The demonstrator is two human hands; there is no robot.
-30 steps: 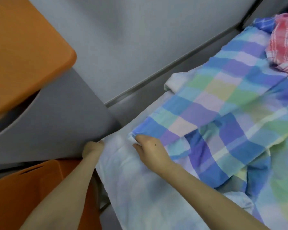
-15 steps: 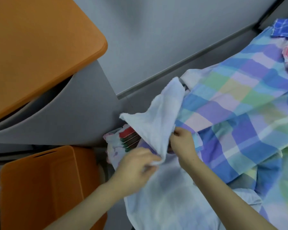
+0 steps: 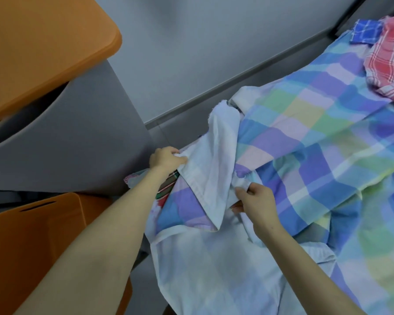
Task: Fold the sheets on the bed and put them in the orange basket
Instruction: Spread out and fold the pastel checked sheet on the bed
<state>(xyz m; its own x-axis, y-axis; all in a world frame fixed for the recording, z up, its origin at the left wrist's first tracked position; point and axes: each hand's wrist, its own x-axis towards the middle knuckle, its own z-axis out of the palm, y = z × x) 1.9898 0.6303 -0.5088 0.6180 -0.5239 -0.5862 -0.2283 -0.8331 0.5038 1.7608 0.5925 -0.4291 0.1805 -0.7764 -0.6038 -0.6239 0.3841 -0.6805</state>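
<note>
Light, limp and soft, the pastel-checked cotton sheet [image 3: 305,142] is best taken along its pale hemmed edge, which the left hand [image 3: 166,159] and right hand [image 3: 257,201], held apart, both seemingly pinch.

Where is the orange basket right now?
In the head view it is at the lower left: the orange basket stands just left of the checked sheet, below the orange tabletop.

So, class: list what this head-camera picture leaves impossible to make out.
Head view: orange basket inside, cut off by the frame edge and the left forearm.
Head view: red plaid cloth, cut by the right edge.
Head view: striped item, mostly under the sheet.
</note>
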